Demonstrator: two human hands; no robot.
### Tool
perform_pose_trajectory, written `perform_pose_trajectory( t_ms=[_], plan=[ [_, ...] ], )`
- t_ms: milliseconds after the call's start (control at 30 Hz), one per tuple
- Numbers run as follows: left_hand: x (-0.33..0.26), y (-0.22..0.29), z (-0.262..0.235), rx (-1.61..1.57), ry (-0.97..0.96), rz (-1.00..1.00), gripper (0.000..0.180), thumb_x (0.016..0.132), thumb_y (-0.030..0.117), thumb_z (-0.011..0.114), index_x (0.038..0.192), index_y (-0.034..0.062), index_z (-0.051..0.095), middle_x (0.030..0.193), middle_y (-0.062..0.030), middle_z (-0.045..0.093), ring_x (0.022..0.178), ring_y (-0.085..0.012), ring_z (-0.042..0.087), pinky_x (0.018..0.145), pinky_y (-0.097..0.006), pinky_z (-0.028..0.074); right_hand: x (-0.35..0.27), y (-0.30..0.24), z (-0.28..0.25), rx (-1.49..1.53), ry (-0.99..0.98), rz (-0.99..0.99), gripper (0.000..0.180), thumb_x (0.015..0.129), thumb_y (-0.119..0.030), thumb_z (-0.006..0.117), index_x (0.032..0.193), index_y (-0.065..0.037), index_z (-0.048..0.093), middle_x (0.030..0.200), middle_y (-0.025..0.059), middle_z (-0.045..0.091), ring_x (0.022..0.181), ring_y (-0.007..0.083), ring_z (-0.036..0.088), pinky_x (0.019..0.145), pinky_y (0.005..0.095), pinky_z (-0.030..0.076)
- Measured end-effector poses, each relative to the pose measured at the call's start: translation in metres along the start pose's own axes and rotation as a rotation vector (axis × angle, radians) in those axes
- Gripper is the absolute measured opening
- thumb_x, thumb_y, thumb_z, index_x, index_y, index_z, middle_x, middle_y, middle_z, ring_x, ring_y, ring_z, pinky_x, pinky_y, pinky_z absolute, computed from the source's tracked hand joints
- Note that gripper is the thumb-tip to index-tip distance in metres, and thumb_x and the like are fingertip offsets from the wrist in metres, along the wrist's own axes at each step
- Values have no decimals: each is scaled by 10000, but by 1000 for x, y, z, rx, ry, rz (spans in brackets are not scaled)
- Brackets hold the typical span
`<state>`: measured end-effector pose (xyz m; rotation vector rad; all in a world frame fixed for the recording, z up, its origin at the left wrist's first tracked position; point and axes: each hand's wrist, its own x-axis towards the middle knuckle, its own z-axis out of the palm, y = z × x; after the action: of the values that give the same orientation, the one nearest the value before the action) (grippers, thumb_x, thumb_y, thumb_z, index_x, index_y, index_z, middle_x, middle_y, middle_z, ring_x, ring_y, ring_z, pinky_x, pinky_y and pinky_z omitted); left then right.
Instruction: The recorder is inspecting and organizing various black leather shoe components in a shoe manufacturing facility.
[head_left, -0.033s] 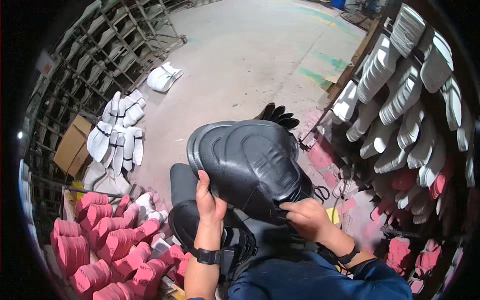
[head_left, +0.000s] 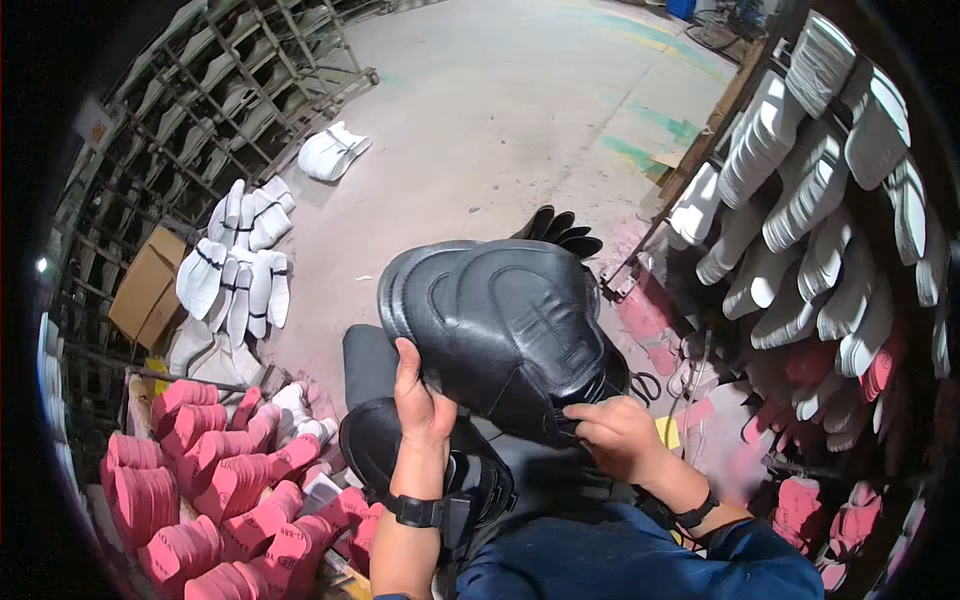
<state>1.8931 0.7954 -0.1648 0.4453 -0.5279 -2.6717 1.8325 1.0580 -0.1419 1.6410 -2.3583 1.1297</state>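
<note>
Concrete floor (head_left: 520, 130) of a shoe workshop, metal racks (head_left: 200, 90) on the left, white lasts (head_left: 800, 200) shelved on the right.
Black leather boots (head_left: 510, 340) are held up over the lap, seemingly at the lacing step: the left hand (head_left: 420, 400) grips a boot's edge, the right hand (head_left: 615, 435) pinches near the laces. Next likely calls for steady tension. Pink lasts (head_left: 200, 490) are piled lower left.

We see black shoe uppers (head_left: 510, 330) of smooth, faintly glossy leather, and a matt, rough concrete floor (head_left: 500, 130).
</note>
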Motion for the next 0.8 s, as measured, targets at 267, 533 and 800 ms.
perform_pose_trajectory(
  t_ms=[267,533,800],
  plan=[
    [1,-1,-3,24,43,29,567,944,469,453,1291,22,480,1276,-119,548,1165,-274,524,1034,-432,373,15,1,-11,39,2,7,374,574,-43,709,922,-83,577,949,56,616,813,268,573,748,395,425],
    [4,6,-10,66,10,128,583,920,447,509,1309,15,456,1319,-121,516,1197,-284,492,1054,-439,346,0,13,-56,131,344,317,313,686,-113,768,913,49,626,943,152,597,878,294,567,799,360,430],
    [2,8,-8,-37,-74,110,537,910,400,547,1282,16,494,1303,-134,533,1193,-300,504,1051,-476,348,-16,29,-74,193,567,453,277,765,-26,687,1020,68,630,1085,100,604,1017,191,554,909,290,390]
  ],
)
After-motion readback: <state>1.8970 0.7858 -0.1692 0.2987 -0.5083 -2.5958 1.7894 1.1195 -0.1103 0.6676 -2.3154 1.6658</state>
